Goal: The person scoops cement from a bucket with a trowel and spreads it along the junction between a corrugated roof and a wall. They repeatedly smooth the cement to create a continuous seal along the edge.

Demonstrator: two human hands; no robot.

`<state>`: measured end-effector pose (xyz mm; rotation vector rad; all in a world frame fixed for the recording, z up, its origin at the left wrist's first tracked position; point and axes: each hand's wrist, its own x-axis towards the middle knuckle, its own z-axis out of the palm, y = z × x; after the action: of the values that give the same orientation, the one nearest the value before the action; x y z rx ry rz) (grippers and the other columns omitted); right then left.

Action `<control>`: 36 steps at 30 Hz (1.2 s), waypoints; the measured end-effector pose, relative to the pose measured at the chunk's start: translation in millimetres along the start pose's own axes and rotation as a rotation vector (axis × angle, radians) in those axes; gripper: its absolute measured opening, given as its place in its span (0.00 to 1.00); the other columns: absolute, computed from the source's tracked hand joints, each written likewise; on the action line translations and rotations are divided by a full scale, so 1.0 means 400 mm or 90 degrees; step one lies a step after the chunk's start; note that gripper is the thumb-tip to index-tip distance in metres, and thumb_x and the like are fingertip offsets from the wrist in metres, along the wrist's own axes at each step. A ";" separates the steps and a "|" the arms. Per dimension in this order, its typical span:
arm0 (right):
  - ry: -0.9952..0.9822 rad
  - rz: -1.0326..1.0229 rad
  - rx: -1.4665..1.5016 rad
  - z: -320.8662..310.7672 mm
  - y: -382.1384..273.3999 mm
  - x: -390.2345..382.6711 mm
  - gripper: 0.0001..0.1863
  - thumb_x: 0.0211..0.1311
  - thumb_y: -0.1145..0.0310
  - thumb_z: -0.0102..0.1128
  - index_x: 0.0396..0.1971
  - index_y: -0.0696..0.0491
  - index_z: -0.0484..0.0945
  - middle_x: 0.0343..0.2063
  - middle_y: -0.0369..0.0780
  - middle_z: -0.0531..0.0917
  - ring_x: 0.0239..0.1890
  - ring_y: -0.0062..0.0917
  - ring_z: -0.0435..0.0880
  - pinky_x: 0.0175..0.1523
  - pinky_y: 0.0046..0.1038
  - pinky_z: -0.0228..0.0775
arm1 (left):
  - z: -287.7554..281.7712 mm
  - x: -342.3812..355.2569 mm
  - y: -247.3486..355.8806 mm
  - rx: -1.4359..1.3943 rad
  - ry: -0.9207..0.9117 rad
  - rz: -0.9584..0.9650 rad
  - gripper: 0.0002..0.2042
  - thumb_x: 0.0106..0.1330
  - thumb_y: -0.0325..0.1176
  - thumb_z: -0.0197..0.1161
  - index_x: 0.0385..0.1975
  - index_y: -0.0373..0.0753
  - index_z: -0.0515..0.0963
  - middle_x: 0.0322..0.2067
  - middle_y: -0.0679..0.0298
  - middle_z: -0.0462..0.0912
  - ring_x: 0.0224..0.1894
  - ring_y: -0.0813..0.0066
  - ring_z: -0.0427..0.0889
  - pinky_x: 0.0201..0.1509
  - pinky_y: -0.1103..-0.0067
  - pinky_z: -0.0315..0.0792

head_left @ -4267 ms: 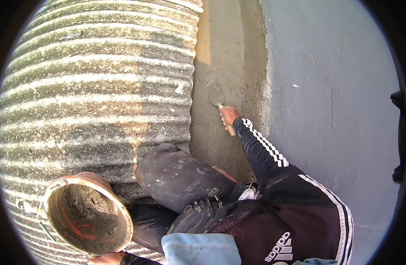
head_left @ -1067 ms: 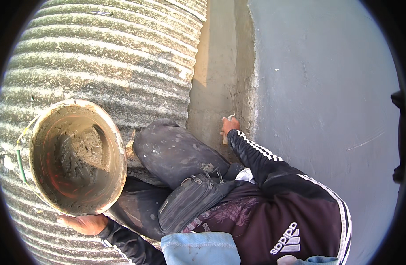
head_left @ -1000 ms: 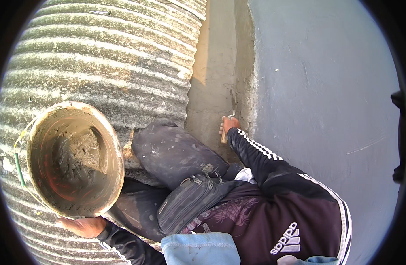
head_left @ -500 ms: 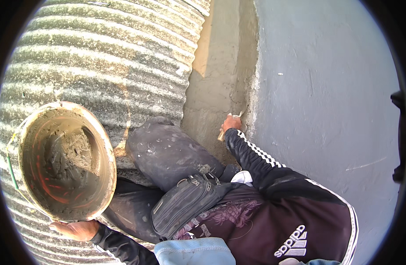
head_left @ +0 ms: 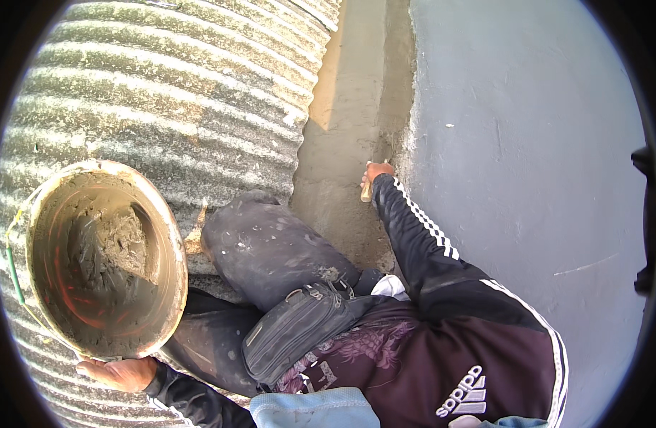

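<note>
My right hand point(head_left: 377, 173) is shut on the wooden handle of a trowel point(head_left: 366, 190) in a channel of grey mortar point(head_left: 342, 135), against its right side; the blade is barely visible. My left hand point(head_left: 121, 374) grips the bottom edge of a bucket point(head_left: 34, 257), which is tilted toward me and has wet mortar point(head_left: 110, 250) smeared and lumped inside. A wire handle with a green grip point(head_left: 14, 274) hangs on the bucket's left side.
Weathered corrugated roofing sheets point(head_left: 171, 93) lie to the left, ending in a wavy edge at the channel. A smooth grey surface point(head_left: 520, 157) runs along the right. My bent knee point(head_left: 256, 242) and black waist bag point(head_left: 292, 332) are between bucket and channel.
Compared with 4.3 seconds ago, the bucket sits higher and farther left in view. Over the last half second my right hand and trowel have moved forward along the channel.
</note>
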<state>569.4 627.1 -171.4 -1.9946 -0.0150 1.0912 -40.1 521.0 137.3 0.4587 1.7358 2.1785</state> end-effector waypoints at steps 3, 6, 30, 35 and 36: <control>0.051 -0.044 -0.018 -0.005 -0.040 -0.028 0.17 0.73 0.57 0.58 0.47 0.57 0.76 0.31 0.43 0.81 0.25 0.35 0.82 0.28 0.43 0.81 | 0.018 -0.014 0.016 0.000 0.020 -0.006 0.34 0.83 0.54 0.36 0.73 0.27 0.60 0.72 0.50 0.63 0.70 0.60 0.66 0.76 0.63 0.58; 0.063 -0.053 0.039 -0.019 -0.030 -0.060 0.16 0.73 0.58 0.58 0.47 0.57 0.75 0.32 0.42 0.82 0.24 0.32 0.81 0.27 0.40 0.81 | 0.022 -0.016 0.019 -0.002 0.008 -0.007 0.34 0.83 0.54 0.36 0.73 0.27 0.59 0.72 0.50 0.62 0.71 0.59 0.66 0.77 0.63 0.57; -0.043 0.138 -0.052 -0.006 0.025 -0.114 0.15 0.73 0.64 0.57 0.53 0.54 0.72 0.35 0.42 0.81 0.31 0.34 0.84 0.34 0.44 0.84 | 0.018 -0.017 0.011 0.072 0.023 0.031 0.35 0.82 0.57 0.36 0.73 0.29 0.60 0.72 0.49 0.62 0.69 0.57 0.67 0.76 0.61 0.58; -0.063 0.031 -0.037 0.040 -0.045 -0.019 0.15 0.73 0.61 0.58 0.52 0.53 0.72 0.36 0.45 0.81 0.29 0.36 0.84 0.32 0.47 0.83 | 0.029 -0.025 0.021 0.042 0.031 -0.003 0.37 0.81 0.59 0.37 0.73 0.28 0.59 0.71 0.48 0.63 0.69 0.56 0.67 0.76 0.61 0.58; -0.079 0.018 -0.023 0.051 -0.079 0.034 0.15 0.73 0.60 0.58 0.52 0.52 0.72 0.36 0.45 0.81 0.28 0.37 0.84 0.31 0.48 0.83 | 0.027 -0.022 0.021 0.032 0.021 -0.013 0.37 0.81 0.59 0.38 0.73 0.28 0.59 0.71 0.48 0.63 0.69 0.56 0.67 0.75 0.61 0.58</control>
<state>574.9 666.2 -164.6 -1.9608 -0.0727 1.2400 -27.9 524.8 147.2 0.4177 1.8077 2.1455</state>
